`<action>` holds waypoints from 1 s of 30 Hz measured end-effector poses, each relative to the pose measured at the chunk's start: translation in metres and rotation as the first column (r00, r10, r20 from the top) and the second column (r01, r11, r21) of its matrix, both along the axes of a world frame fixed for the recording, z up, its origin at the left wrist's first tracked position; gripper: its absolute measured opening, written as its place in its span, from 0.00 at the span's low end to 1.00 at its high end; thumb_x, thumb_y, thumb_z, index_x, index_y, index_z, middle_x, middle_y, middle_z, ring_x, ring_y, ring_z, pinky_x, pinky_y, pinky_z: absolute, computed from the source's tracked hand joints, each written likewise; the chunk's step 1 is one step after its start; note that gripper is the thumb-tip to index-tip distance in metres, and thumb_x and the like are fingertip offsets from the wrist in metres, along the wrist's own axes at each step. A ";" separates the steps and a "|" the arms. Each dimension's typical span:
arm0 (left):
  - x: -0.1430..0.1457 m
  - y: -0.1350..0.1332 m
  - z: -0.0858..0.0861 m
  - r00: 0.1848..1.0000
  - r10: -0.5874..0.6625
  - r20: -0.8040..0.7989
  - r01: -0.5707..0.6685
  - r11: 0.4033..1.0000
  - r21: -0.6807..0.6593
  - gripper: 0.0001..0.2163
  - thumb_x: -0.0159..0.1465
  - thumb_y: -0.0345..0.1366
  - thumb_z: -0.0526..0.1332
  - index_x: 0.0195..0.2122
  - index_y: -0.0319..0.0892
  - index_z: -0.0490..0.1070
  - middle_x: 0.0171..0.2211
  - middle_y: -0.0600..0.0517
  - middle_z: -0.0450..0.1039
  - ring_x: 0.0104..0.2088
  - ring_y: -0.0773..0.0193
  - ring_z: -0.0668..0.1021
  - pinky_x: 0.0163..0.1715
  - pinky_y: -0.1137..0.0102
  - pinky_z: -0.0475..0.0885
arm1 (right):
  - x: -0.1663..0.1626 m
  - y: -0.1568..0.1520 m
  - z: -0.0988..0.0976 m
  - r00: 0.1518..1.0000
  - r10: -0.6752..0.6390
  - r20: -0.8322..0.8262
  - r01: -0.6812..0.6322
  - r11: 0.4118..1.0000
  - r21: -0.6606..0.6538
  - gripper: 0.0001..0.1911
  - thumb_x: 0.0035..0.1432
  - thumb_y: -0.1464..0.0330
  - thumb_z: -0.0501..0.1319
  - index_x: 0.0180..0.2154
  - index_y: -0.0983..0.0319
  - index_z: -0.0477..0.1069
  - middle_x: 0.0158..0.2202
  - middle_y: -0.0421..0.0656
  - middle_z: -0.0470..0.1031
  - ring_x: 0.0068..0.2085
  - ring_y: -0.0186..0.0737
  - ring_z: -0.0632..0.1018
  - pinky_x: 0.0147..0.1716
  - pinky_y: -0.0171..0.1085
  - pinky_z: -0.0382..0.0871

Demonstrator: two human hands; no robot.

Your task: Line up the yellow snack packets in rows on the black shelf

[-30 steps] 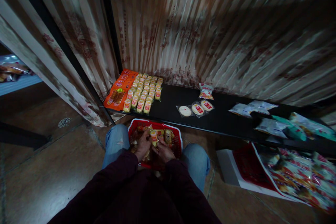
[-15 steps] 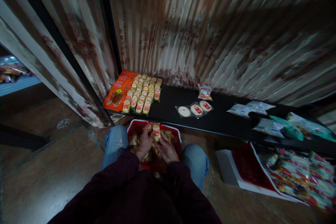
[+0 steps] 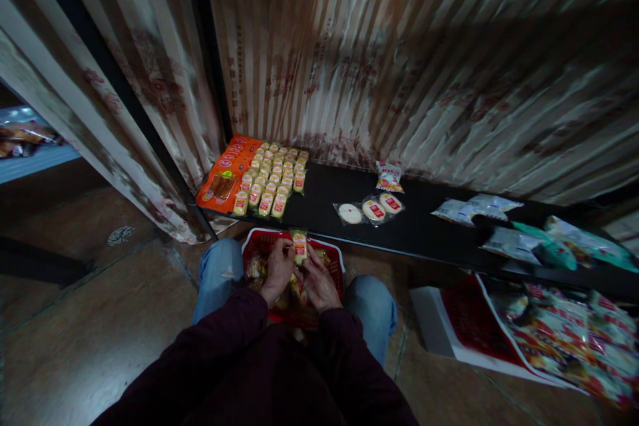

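Note:
Upright over a red basket is a small wrapped cake with a red-and-yellow label. My right hand grips it from the right, thumb and fingers at its lower edge. The fingers of my left hand are curled into a pinch at the cake's left side; whether they hold the wrapper's edge I cannot make out. Below both hands, more wrapped pieces fill the basket, partly hidden. On the black shelf just ahead, similar wrapped cakes stand in close rows beside an orange packet.
Several flat round wrapped pastries and a small snack bag lie mid-shelf. Silver bags and green bags lie farther right. A second basket full of packets stands on the floor at right. A striped curtain hangs behind the shelf.
The wrapped cake has come up slightly, towards the shelf edge. My right hand has shifted its hold on the cake, and my left fingers have curled closer together at its side.

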State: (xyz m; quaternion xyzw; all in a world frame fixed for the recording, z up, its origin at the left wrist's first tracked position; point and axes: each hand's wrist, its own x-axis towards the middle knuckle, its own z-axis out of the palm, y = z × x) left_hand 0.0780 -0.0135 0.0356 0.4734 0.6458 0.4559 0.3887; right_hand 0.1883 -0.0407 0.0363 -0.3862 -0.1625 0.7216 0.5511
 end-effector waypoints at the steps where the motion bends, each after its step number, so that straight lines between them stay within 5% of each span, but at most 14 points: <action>1: 0.000 0.000 0.000 1.000 0.001 0.004 -0.001 1.000 -0.001 0.03 0.59 0.31 0.56 0.35 0.44 0.66 0.33 0.53 0.73 0.34 0.65 0.75 0.39 0.69 0.70 | 0.000 0.000 0.001 1.000 -0.001 0.003 0.001 1.000 0.001 0.26 0.45 0.69 0.71 0.48 0.50 0.74 0.46 0.38 0.79 0.48 0.41 0.77 0.48 0.44 0.73; 12: 0.006 -0.002 0.000 0.993 -0.025 0.114 0.031 0.998 -0.053 0.06 0.61 0.35 0.56 0.39 0.43 0.68 0.33 0.53 0.74 0.25 0.70 0.74 0.31 0.73 0.70 | -0.005 0.002 0.004 0.994 -0.060 0.093 0.062 0.998 -0.020 0.30 0.44 0.67 0.69 0.52 0.51 0.72 0.41 0.39 0.81 0.43 0.40 0.79 0.43 0.40 0.74; 21: 0.006 -0.005 -0.002 0.984 -0.049 0.174 0.059 0.997 -0.053 0.11 0.61 0.43 0.59 0.40 0.42 0.71 0.38 0.49 0.76 0.37 0.64 0.77 0.40 0.68 0.72 | -0.009 0.002 0.009 0.966 -0.138 0.221 0.133 0.990 0.037 0.25 0.45 0.63 0.69 0.48 0.53 0.75 0.50 0.41 0.78 0.52 0.45 0.76 0.51 0.44 0.70; 30: 0.011 -0.004 0.001 0.966 -0.050 0.254 0.074 0.994 -0.085 0.11 0.60 0.38 0.61 0.42 0.41 0.71 0.43 0.46 0.76 0.42 0.62 0.78 0.46 0.67 0.71 | -0.008 0.001 -0.003 0.905 -0.182 0.385 0.138 0.981 0.139 0.26 0.46 0.60 0.69 0.50 0.54 0.74 0.54 0.40 0.75 0.57 0.44 0.72 0.57 0.42 0.65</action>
